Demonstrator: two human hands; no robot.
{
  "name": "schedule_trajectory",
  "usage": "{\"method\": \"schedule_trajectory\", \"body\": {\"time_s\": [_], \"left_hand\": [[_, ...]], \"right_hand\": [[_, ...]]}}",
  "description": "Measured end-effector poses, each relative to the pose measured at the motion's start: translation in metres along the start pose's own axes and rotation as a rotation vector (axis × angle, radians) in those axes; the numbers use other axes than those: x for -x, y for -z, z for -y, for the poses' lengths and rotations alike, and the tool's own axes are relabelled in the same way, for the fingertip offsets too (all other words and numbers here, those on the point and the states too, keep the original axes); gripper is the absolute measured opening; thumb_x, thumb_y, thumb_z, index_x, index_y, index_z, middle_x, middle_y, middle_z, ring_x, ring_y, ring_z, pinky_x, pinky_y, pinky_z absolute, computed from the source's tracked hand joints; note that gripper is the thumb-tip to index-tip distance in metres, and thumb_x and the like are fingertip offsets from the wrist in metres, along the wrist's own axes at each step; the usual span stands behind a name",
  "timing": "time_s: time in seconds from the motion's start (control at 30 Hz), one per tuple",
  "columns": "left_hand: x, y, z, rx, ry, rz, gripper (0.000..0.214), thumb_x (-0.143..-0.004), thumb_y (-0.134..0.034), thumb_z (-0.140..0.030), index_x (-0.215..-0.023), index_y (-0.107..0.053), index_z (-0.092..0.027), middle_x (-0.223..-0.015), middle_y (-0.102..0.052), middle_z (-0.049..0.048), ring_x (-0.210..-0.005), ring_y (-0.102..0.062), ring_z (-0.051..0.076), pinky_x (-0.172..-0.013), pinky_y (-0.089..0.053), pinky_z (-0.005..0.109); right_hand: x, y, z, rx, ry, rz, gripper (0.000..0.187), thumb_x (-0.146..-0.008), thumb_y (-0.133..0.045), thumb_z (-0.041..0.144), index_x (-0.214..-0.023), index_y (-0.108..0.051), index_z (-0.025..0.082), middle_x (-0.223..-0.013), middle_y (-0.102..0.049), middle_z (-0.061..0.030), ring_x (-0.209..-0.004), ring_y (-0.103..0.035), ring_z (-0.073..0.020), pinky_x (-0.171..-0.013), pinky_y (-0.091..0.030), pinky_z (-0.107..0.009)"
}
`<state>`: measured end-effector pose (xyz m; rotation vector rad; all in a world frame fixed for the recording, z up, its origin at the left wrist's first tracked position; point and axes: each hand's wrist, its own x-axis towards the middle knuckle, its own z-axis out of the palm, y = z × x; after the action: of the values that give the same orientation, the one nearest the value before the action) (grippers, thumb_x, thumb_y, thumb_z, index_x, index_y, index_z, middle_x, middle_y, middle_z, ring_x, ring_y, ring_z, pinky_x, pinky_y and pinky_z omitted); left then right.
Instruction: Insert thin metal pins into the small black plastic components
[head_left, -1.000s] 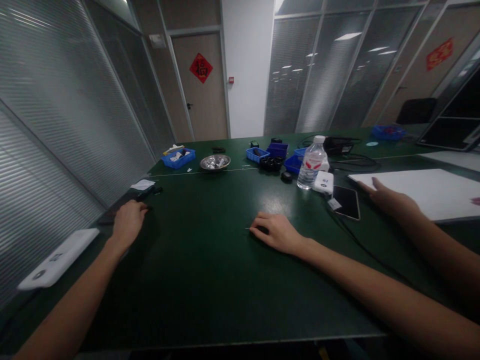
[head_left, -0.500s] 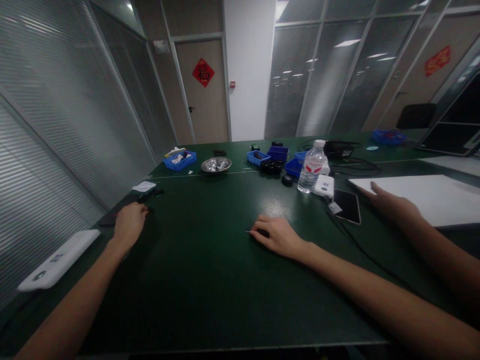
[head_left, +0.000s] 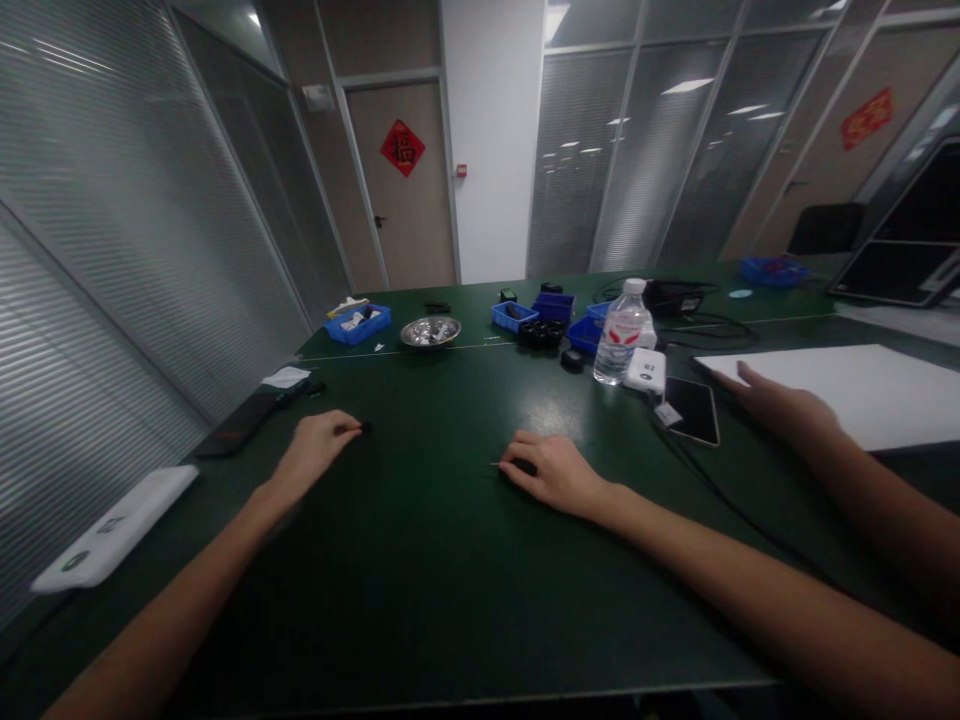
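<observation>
My left hand (head_left: 319, 443) is over the left half of the green table, its fingertips pinched on a small black piece (head_left: 366, 427) too small to identify. My right hand (head_left: 553, 470) rests near the middle of the table, closed round a small screwdriver (head_left: 528, 467). Its thin metal shaft sticks out to the left past the fingers, and most of the dark handle is hidden in the palm. A wide gap of bare table separates the two hands.
Another person's hand (head_left: 784, 408) lies on a white board (head_left: 885, 385) at right. Nearby are a phone (head_left: 691, 410), a white power bank (head_left: 645, 370) and a water bottle (head_left: 619, 340). Farther back stand a metal bowl (head_left: 430, 335) and a blue tray (head_left: 360, 328). A white device (head_left: 116, 530) lies left.
My left hand has moved right, away from the dark things at the table's left edge, with the small black piece in its fingertips. My right hand has stayed in place.
</observation>
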<state>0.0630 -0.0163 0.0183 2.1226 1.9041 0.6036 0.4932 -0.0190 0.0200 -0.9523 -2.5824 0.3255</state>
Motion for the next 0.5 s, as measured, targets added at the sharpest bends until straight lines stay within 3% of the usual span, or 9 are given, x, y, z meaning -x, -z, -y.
{"method": "schedule_trajectory", "body": {"time_s": [0.13, 0.23, 0.33, 0.5], "left_hand": [[0.008, -0.043, -0.089, 0.265, -0.298, 0.160, 0.021, -0.094, -0.063, -0.031, -0.107, -0.076, -0.021, -0.115, -0.072, 0.0050, -0.103, -0.067, 0.021, -0.091, -0.052, 0.034], [0.018, -0.067, -0.138, 0.381, -0.417, 0.242, 0.020, -0.094, -0.065, -0.030, -0.108, -0.076, -0.021, -0.111, -0.073, 0.0049, -0.097, -0.067, 0.018, -0.085, -0.052, 0.030], [0.025, -0.077, -0.157, 0.410, -0.434, 0.251, 0.022, -0.094, -0.066, -0.031, -0.112, -0.075, -0.021, -0.110, -0.073, 0.0050, -0.095, -0.066, 0.018, -0.084, -0.051, 0.029], [0.026, -0.077, -0.152, 0.392, -0.396, 0.219, 0.023, -0.094, -0.067, -0.031, -0.114, -0.074, -0.022, -0.110, -0.073, 0.0047, -0.095, -0.065, 0.018, -0.082, -0.050, 0.030]], "right_hand": [[0.001, -0.002, 0.000, 0.018, 0.016, -0.008, 0.023, -0.102, -0.053, 0.034, -0.106, -0.071, 0.021, -0.101, -0.067, -0.0048, -0.080, -0.063, -0.0157, -0.069, -0.044, -0.027], [0.002, -0.003, 0.000, 0.037, 0.029, -0.008, 0.021, -0.101, -0.054, 0.033, -0.106, -0.071, 0.021, -0.100, -0.067, -0.0043, -0.081, -0.063, -0.0155, -0.069, -0.043, -0.027], [0.002, -0.004, -0.001, 0.047, 0.041, -0.008, 0.020, -0.100, -0.055, 0.032, -0.104, -0.071, 0.021, -0.099, -0.067, -0.0040, -0.080, -0.062, -0.0153, -0.067, -0.042, -0.026], [0.001, -0.006, -0.002, 0.034, 0.042, -0.011, 0.019, -0.099, -0.055, 0.031, -0.103, -0.071, 0.021, -0.099, -0.067, -0.0036, -0.080, -0.062, -0.0149, -0.068, -0.041, -0.027]]}}
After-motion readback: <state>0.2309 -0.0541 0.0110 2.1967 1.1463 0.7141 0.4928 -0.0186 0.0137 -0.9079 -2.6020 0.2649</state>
